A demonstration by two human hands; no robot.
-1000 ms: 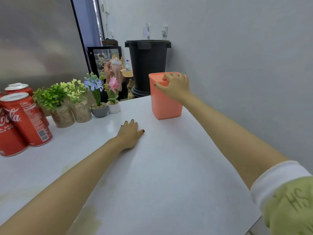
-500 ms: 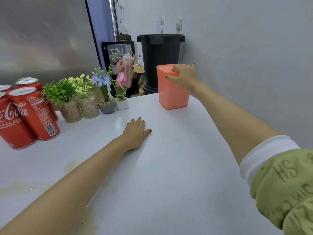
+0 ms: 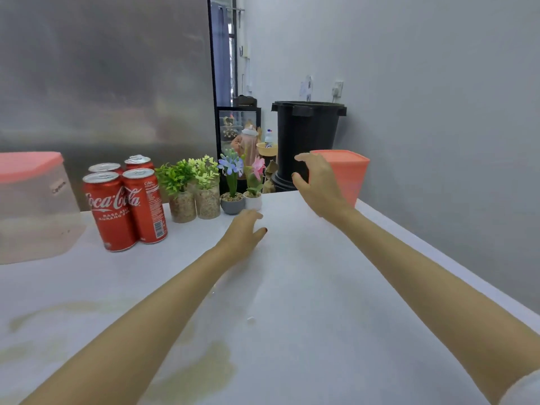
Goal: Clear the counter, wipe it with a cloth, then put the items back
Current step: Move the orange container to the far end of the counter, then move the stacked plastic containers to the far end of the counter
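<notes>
The upright orange container (image 3: 349,176) is seen at the counter's (image 3: 292,287) far right edge, just beyond the spread, empty right hand (image 3: 320,185), while the left hand (image 3: 244,235) is rested flat, farther off.

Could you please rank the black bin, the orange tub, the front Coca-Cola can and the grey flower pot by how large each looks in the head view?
1. black bin
2. orange tub
3. front Coca-Cola can, though nearness enlarges it
4. grey flower pot
</notes>
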